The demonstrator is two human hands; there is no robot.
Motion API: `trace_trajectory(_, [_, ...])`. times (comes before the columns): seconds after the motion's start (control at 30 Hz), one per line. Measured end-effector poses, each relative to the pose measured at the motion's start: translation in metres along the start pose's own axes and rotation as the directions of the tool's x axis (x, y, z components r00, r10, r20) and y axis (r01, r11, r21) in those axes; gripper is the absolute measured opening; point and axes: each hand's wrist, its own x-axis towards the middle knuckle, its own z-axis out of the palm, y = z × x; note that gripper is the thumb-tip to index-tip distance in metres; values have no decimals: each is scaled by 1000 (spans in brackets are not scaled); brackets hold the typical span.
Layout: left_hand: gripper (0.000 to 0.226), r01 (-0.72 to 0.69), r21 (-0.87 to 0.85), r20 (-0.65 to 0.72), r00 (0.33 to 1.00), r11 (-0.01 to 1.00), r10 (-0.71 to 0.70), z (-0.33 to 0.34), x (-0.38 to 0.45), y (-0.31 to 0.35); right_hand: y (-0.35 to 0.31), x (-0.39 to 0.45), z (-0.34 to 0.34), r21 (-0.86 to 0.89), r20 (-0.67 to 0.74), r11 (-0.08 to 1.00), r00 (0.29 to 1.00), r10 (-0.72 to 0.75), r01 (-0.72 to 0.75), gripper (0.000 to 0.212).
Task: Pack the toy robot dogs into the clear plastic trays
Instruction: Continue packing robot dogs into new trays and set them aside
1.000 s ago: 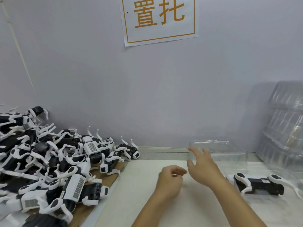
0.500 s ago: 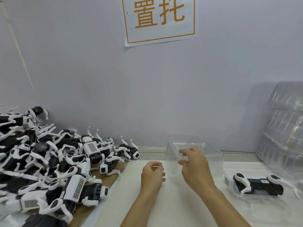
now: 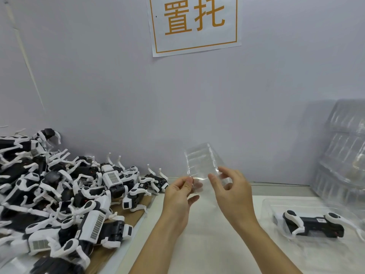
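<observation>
Wall sign (image 3: pixel 194 22) (orange characters), wooden board (image 3: pixel 126 224).

Both bare arms reach up from 6 o'clock. The left hand (image 3: pixel 178 196) pinches with thumb and finger — the other fingers hang loose. The right hand (image 3: pixel 233 191) curls its fingers toward 10 o'clock, pinching too.

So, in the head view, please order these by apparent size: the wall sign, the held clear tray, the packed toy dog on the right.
1. wall sign
2. held clear tray and packed toy dog: they look alike, so unranked.
</observation>
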Motion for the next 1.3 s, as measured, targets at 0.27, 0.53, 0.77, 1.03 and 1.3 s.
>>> trace_trajectory(0.27, [46, 5, -69, 54, 999, 998, -1, 1, -4, 0, 5, 6, -1, 132, 10, 985, 994, 108, -108, 14])
trace_trajectory(0.53, [26, -59, 80, 9, 998, 995, 58, 2, -5, -4, 9, 8, -6, 147, -14, 983, 993, 116, -113, 12])
trace_trajectory(0.77, [25, -109, 190, -97, 987, 976, 129, 2, -1, -9, 9, 10, -11, 124, -50, 988, 994, 98, -91, 10])
trace_trajectory(1.03, [29, 76, -192, -422, 894, 979, -152, -29, 20, -15, 11, 33, -49, 258, -414, 962, 890, 191, -86, 10])
trace_trajectory(1.3, [28, 180, -22, -522, 837, 983, -165, -37, 16, -31, 5, 32, -55, 301, -536, 953, 833, 140, 33, 15])
